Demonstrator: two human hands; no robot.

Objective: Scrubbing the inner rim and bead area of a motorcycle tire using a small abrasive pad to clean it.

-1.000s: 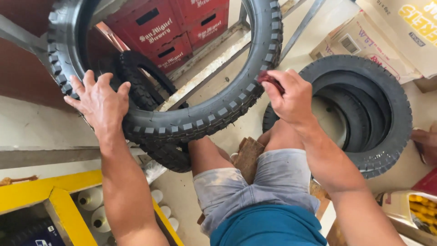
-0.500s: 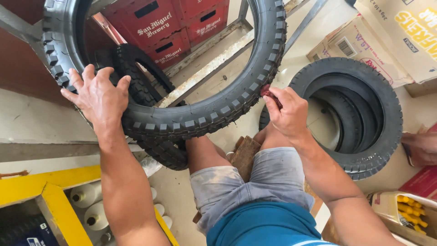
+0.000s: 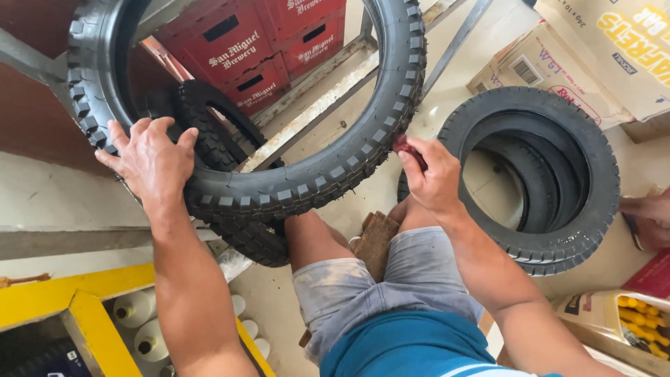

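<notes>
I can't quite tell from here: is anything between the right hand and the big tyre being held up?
Nothing visible. The right hand pinches a small dark red thing right at the tyre tread. The left hand already lies on the tyre.

1. Red plastic crates (image 3: 272, 42), stacked at the far middle behind a metal frame (image 3: 328, 105) of pale angled bars.
2. Stack of black tyres (image 3: 551, 174), lying flat on the floor at the right, knobbly tread outward.
3. Cardboard boxes (image 3: 600, 56), far right, just beyond that stack.
4. Small black tyre (image 3: 216, 132), upright at the left middle, partly hidden.
5. Yellow frame (image 3: 77, 300), near left, with white rolls (image 3: 139, 321) just beside it.
6. Open carton of yellow items (image 3: 628, 314), near right.
7. Wooden block (image 3: 377, 241) on the floor, centre.
8. Another person's hand (image 3: 649, 216), right edge.
</notes>
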